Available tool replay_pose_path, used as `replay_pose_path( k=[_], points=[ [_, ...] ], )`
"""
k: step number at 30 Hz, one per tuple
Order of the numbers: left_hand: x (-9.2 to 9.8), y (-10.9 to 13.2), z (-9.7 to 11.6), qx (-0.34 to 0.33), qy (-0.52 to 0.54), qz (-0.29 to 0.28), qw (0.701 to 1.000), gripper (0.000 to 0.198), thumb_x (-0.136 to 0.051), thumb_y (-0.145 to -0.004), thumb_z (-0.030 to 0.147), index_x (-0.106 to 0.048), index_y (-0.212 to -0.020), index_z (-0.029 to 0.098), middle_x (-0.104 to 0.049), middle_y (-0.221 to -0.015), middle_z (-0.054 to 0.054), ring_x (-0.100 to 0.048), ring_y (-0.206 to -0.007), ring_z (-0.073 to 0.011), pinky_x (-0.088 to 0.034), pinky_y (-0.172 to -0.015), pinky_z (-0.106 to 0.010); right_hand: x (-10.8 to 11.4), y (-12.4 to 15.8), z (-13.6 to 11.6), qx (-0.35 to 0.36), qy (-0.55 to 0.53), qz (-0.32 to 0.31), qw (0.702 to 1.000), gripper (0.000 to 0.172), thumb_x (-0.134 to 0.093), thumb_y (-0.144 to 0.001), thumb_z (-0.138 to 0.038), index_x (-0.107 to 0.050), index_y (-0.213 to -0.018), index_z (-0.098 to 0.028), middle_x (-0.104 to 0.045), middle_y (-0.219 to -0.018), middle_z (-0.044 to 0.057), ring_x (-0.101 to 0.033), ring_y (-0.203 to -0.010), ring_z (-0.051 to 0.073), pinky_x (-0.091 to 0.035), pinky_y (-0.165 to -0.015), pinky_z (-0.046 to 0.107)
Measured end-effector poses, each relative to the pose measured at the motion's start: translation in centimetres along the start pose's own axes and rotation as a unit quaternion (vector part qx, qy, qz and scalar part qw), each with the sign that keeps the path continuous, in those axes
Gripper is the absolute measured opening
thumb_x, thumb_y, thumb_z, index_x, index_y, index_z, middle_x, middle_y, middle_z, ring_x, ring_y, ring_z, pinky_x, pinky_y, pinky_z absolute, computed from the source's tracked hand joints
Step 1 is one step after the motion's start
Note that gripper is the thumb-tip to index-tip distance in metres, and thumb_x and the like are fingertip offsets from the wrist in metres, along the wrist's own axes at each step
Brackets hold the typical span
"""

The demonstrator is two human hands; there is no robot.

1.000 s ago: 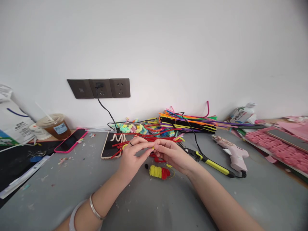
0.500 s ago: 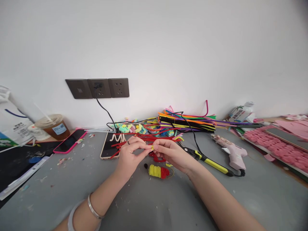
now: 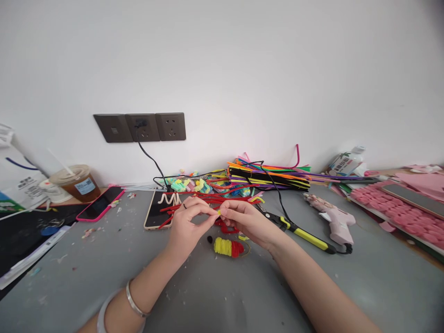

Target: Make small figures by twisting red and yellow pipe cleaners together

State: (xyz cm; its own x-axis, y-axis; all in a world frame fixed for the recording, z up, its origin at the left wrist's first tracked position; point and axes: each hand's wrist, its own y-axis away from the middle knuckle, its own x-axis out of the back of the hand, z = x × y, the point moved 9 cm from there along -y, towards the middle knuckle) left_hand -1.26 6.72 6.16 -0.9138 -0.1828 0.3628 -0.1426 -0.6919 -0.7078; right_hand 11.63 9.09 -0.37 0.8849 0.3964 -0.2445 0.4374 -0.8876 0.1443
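Between my two sets of fingertips is a small yellow piece of pipe cleaner (image 3: 219, 212), mostly hidden by the fingers. My left hand (image 3: 189, 222) pinches it from one side and my right hand (image 3: 244, 221) from the other. Below them on the table lies a coiled yellow and red pipe cleaner figure (image 3: 224, 247), with a small black ball (image 3: 210, 239) beside its left end. Red pipe cleaners (image 3: 204, 198) lie behind my hands, some across a phone (image 3: 156, 212). Red-handled scissors (image 3: 227, 227) are partly hidden under my right hand.
Bundled coloured pipe cleaners (image 3: 270, 178) lie along the wall. To the right are yellow-black pliers (image 3: 310, 239), a pink glue gun (image 3: 336, 219) and a pink textured item (image 3: 398, 208). A drink cup (image 3: 78, 184) and a pink-cased phone (image 3: 100, 204) are on the left.
Both hands keep the same pinch around the yellow piece, with hardly any finger movement. The whole view has shifted very slightly.
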Motion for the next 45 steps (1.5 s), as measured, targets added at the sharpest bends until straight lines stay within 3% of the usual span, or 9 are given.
replay_pose_path(
  k=[9, 14, 22, 27, 30, 32, 37, 45],
  points=[
    [-0.1, 0.0, -0.2, 0.010, -0.002, -0.013, 1.000, 0.010, -0.065, -0.082, 0.017, -0.069, -0.074, 0.020, -0.065, -0.074, -0.001, -0.061, -0.072, -0.0144, -0.051, -0.067, -0.026, 1.0, 0.0, -0.5, 0.037, 0.108, 0.012, 0.993, 0.031, -0.072, -0.077, -0.050, -0.065, -0.081, -0.020, -0.052, -0.064, -0.003, -0.041, -0.055, 0.010, -0.027, -0.047, 0.023],
    [-0.1, 0.0, -0.7, 0.035, 0.007, -0.001, 0.999, 0.011, -0.065, -0.084, 0.022, -0.069, -0.074, 0.020, -0.065, -0.073, -0.002, -0.060, -0.068, -0.0140, -0.051, -0.062, -0.025, 1.3, 0.5, -2.9, 0.112, 0.138, 0.047, 0.983, 0.032, -0.068, -0.080, -0.051, -0.066, -0.081, -0.019, -0.059, -0.075, 0.000, -0.049, -0.066, 0.013, -0.038, -0.060, 0.025],
    [-0.4, 0.1, -1.7, 0.047, 0.009, -0.015, 0.999, 0.007, -0.066, -0.083, 0.020, -0.069, -0.077, 0.020, -0.065, -0.077, -0.002, -0.062, -0.072, -0.0144, -0.050, -0.063, -0.024, 1.0, 0.3, -2.8, 0.119, 0.142, 0.045, 0.982, 0.029, -0.070, -0.078, -0.048, -0.066, -0.084, -0.020, -0.066, -0.078, 0.002, -0.059, -0.074, 0.017, -0.046, -0.069, 0.030],
    [-0.9, 0.1, -3.1, 0.044, -0.059, -0.068, 0.995, 0.007, -0.065, -0.084, 0.020, -0.070, -0.078, 0.021, -0.065, -0.077, -0.001, -0.062, -0.075, -0.0157, -0.049, -0.067, -0.027, 4.3, 0.2, -3.7, 0.152, 0.265, 0.136, 0.943, 0.027, -0.064, -0.081, -0.047, -0.065, -0.079, -0.020, -0.064, -0.073, 0.003, -0.058, -0.068, 0.018, -0.044, -0.065, 0.032],
    [-1.4, 0.2, -3.7, 0.049, -0.085, -0.097, 0.990, 0.008, -0.065, -0.083, 0.019, -0.070, -0.078, 0.021, -0.066, -0.077, -0.001, -0.063, -0.078, -0.0171, -0.049, -0.070, -0.028, 5.7, 0.2, -3.7, 0.142, 0.365, 0.149, 0.908, 0.024, -0.062, -0.082, -0.042, -0.066, -0.075, -0.019, -0.063, -0.068, 0.002, -0.050, -0.060, 0.016, -0.037, -0.057, 0.030],
    [-1.9, 0.4, -3.6, 0.043, -0.072, -0.122, 0.989, 0.008, -0.066, -0.083, 0.018, -0.070, -0.077, 0.021, -0.066, -0.078, -0.001, -0.063, -0.078, -0.0164, -0.048, -0.076, -0.030, 5.9, 0.3, -3.4, 0.122, 0.399, 0.118, 0.901, 0.022, -0.063, -0.082, -0.039, -0.067, -0.073, -0.019, -0.059, -0.063, 0.001, -0.044, -0.056, 0.014, -0.032, -0.054, 0.028],
    [-4.0, 1.3, -2.5, 0.003, -0.034, -0.234, 0.972, 0.011, -0.063, -0.085, 0.019, -0.070, -0.077, 0.021, -0.067, -0.080, -0.002, -0.060, -0.079, -0.0163, -0.046, -0.078, -0.030, 4.4, 1.1, -0.5, -0.012, 0.393, -0.068, 0.917, 0.019, -0.069, -0.075, -0.037, -0.066, -0.074, -0.018, -0.057, -0.063, -0.001, -0.046, -0.059, 0.013, -0.033, -0.054, 0.025],
    [-5.1, 2.2, -3.5, 0.036, -0.072, -0.320, 0.944, 0.011, -0.064, -0.083, 0.016, -0.072, -0.078, 0.021, -0.067, -0.082, -0.001, -0.057, -0.080, -0.0164, -0.044, -0.079, -0.030, 4.1, 1.3, 0.8, -0.057, 0.448, -0.104, 0.886, 0.018, -0.070, -0.070, -0.033, -0.066, -0.074, -0.016, -0.043, -0.059, -0.005, -0.036, -0.057, 0.010, -0.028, -0.053, 0.023]
  ],
)
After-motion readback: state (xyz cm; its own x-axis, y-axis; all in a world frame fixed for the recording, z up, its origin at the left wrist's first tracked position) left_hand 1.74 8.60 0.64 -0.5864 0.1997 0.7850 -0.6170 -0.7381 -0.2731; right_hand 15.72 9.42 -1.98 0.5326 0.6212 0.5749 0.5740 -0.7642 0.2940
